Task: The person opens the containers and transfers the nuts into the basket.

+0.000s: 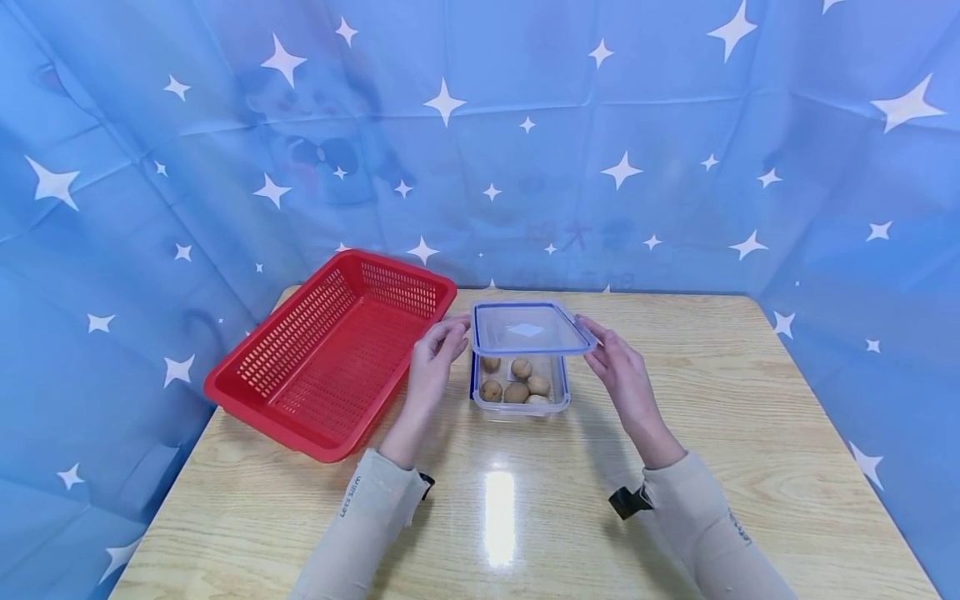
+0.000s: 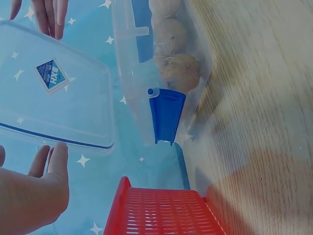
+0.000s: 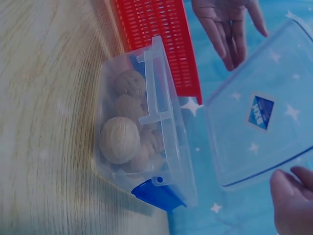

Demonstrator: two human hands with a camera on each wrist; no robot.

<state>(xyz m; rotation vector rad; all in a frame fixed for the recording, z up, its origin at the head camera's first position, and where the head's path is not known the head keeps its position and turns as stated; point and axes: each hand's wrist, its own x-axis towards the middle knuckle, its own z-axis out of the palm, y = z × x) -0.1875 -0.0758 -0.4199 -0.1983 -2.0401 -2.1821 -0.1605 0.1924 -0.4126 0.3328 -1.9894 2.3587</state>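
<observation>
A clear plastic lid (image 1: 525, 330) with a blue seal hangs tilted over the clear food container (image 1: 521, 408). Several walnuts (image 3: 120, 140) lie inside the container. My right hand (image 1: 621, 375) pinches the lid's right edge between thumb and fingers. At the lid's left edge is my left hand (image 1: 433, 354), its fingers stretched out and the fingertips (image 2: 60, 147) right at the rim. A label (image 3: 261, 112) shows on the lid. The container's blue side latch (image 2: 167, 113) hangs outward, unfastened.
A red perforated basket (image 1: 322, 417) stands on the wooden table (image 1: 735, 400), left of the container and close to my left forearm. Behind the table hangs a blue curtain (image 1: 517, 183) with white stars.
</observation>
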